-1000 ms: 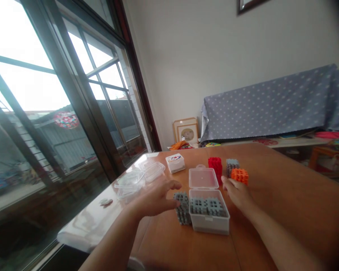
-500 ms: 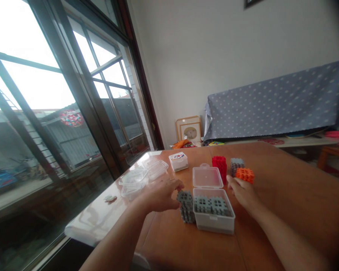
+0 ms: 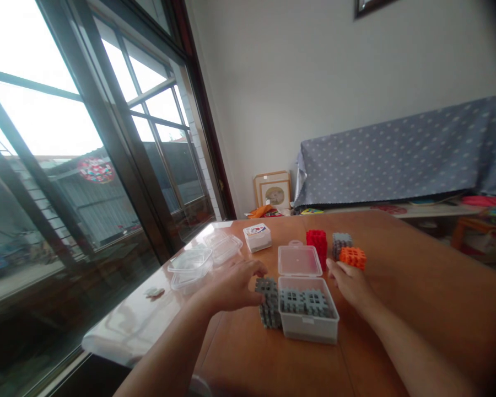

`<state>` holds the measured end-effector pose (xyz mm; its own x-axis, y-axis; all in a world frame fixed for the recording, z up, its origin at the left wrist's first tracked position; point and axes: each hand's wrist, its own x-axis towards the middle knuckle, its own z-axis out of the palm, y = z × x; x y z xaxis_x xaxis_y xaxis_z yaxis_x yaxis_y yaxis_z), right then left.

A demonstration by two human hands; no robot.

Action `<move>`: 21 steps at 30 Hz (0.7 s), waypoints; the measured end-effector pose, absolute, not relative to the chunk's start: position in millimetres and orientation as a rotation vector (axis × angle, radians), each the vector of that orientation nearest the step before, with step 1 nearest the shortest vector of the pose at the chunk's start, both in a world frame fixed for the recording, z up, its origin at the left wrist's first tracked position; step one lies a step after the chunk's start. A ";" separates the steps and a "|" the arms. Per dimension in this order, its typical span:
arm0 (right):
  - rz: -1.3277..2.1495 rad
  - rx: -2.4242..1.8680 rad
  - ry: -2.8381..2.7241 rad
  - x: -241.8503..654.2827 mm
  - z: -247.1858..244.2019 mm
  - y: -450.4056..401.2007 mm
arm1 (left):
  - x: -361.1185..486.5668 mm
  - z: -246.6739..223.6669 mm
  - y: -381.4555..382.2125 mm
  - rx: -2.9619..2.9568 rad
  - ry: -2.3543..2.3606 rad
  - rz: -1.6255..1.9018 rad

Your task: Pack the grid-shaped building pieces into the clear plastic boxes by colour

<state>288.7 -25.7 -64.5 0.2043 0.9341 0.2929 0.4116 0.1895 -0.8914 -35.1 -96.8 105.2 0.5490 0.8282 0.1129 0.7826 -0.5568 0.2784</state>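
Observation:
My left hand (image 3: 237,284) is open, its thumb and fingers apart at the left side of a stack of grey interlocking blocks (image 3: 269,309). The thumb tip looks to touch the stack; I cannot tell how firmly. Against the stack's right side stands a clear plastic box (image 3: 310,329) with grey window-patterned blocks (image 3: 301,300) inside. Its hinged lid (image 3: 300,261) lies folded back. My right hand (image 3: 351,284) hovers right of the lid, fingers loosely apart and nothing visible in them. Just beyond it are orange blocks (image 3: 353,257), a red block stack (image 3: 316,248) and blue-grey blocks (image 3: 341,242).
Clear empty containers (image 3: 190,264) and lids lie on the table's left, near a small pile of pieces (image 3: 154,293). A white labelled box (image 3: 257,238) stands at the back. The wooden table (image 3: 409,275) borders a window on the left.
The view has shifted slightly, moving the table things a little left in the picture. My left thumb and fingers sit slightly closer around the grey stack. The right hand has barely moved.

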 end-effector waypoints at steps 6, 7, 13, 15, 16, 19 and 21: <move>0.624 -1.405 -1.380 285.6 -61.4 -25.9 | -1.4 116.4 -100.2 2.679 1.223 0.435; 0.623 -1.404 -1.379 285.4 -61.2 -25.9 | 8.4 117.1 -100.3 2.704 1.198 0.419; 0.607 -1.401 -1.373 285.8 -60.6 -25.1 | 62.7 101.6 -93.8 2.862 1.088 0.253; 0.602 -1.402 -1.373 286.2 -60.1 -24.7 | 74.2 93.7 -91.1 2.925 1.078 0.186; 0.600 -1.402 -1.374 286.4 -59.7 -24.5 | 78.6 90.3 -89.9 2.950 1.087 0.145; 0.595 -1.397 -1.378 286.3 -57.9 -24.7 | 86.6 83.0 -86.8 2.991 1.131 0.023; 0.591 -1.395 -1.379 286.1 -56.5 -25.3 | 88.6 79.7 -84.7 2.987 1.148 -0.023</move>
<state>286.1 -25.3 -56.5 0.2174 0.9252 0.3111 0.4127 0.2017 -0.8882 88.6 -84.7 79.7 0.7425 0.6698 0.0075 0.6689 -0.7409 -0.0599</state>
